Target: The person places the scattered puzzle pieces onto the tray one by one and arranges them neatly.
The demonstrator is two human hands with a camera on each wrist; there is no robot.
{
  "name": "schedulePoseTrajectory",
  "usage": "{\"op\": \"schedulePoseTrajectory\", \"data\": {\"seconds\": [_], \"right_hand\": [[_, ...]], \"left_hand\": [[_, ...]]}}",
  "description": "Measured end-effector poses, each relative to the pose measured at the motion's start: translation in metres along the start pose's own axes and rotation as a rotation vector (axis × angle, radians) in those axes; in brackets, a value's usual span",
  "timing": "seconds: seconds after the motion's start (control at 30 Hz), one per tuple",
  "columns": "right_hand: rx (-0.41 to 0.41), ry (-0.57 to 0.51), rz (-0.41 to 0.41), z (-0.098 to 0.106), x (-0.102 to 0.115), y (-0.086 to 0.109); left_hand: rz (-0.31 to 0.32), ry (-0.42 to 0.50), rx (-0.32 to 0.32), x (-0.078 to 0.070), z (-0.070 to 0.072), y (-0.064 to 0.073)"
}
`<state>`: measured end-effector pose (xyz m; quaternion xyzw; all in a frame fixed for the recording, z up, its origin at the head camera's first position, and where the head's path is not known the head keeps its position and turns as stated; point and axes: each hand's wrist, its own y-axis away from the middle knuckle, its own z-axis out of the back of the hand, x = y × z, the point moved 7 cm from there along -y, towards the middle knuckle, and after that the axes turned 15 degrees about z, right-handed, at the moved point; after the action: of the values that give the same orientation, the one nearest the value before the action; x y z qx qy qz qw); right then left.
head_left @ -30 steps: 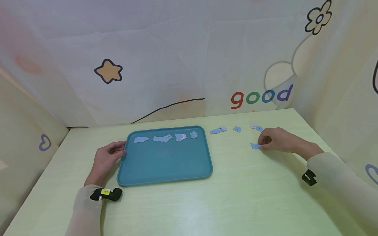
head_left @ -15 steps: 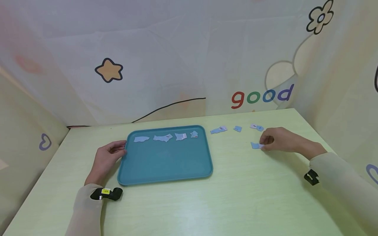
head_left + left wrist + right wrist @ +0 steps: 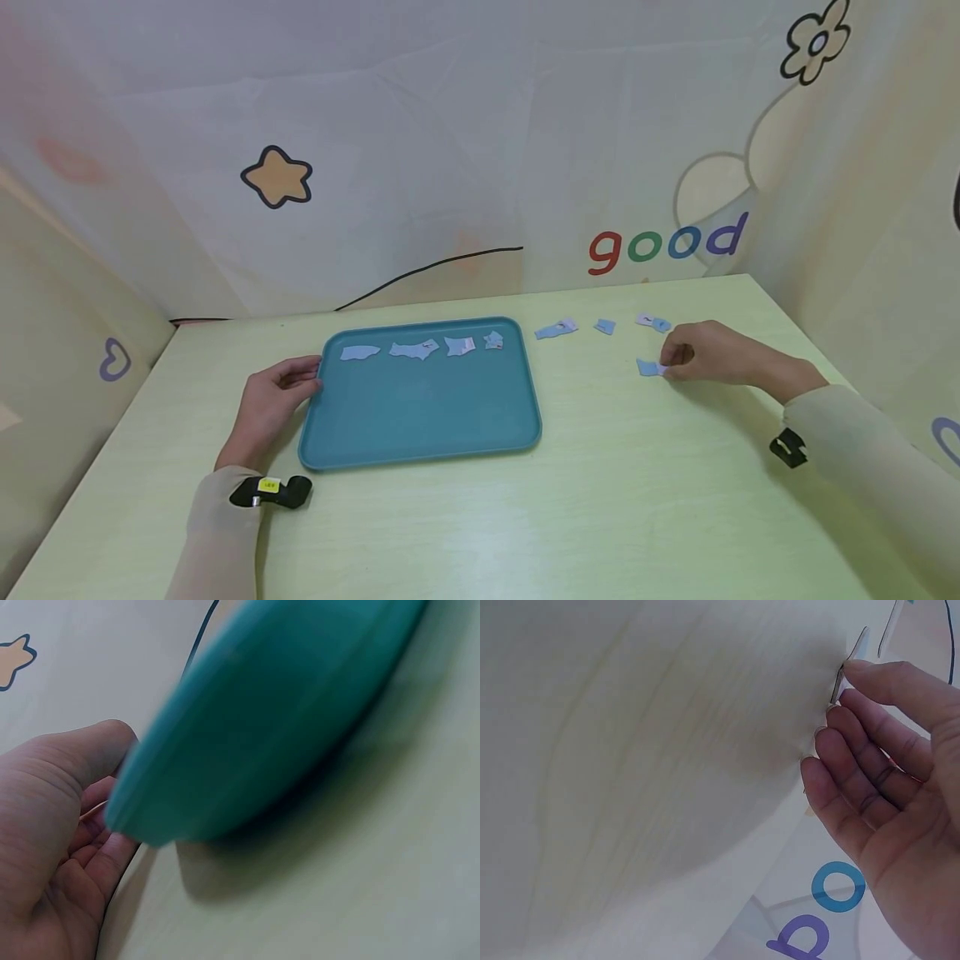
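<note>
My left hand [image 3: 272, 410] holds the left rim of a teal tray [image 3: 420, 417]. In the left wrist view the thumb [image 3: 97, 746] lies against the tray's edge, with the other fingers partly hidden behind it. Over on the right of the table, my right hand [image 3: 712, 354] pinches the right end of a small light-blue paper piece [image 3: 648, 367] between thumb and fingertips. That piece lies at table level; from the right wrist it appears only as a thin edge [image 3: 861, 645]. Along the tray's far side sit several irregular blue paper pieces [image 3: 360, 352] in a row.
Behind the right hand, more paper pieces lie on the table: a long one [image 3: 557, 329], a small one [image 3: 604, 327] and a pair touching or joined [image 3: 652, 322]. A printed cloth [image 3: 420, 150] stands along the table's back edge and both sides.
Over the last second my right hand has shifted very slightly to the right, and a bit more of the pinched paper piece shows. My left hand and the tray have stayed put.
</note>
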<state>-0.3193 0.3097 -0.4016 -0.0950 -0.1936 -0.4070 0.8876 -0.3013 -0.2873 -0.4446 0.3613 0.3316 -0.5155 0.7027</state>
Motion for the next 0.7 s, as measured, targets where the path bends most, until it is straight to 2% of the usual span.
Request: {"op": "schedulePoseTrajectory", "data": {"seconds": [0.33,0.7], "right_hand": [[-0.004,0.010,-0.006,-0.0003,0.0009,-0.0001],[-0.017,-0.015,-0.023,0.0011,0.0050,-0.0002]], "left_hand": [[0.011,-0.003,0.006,0.0009,0.0002,-0.0005],[-0.006,-0.004,-0.001,-0.0004,0.0000,-0.0003]]}}
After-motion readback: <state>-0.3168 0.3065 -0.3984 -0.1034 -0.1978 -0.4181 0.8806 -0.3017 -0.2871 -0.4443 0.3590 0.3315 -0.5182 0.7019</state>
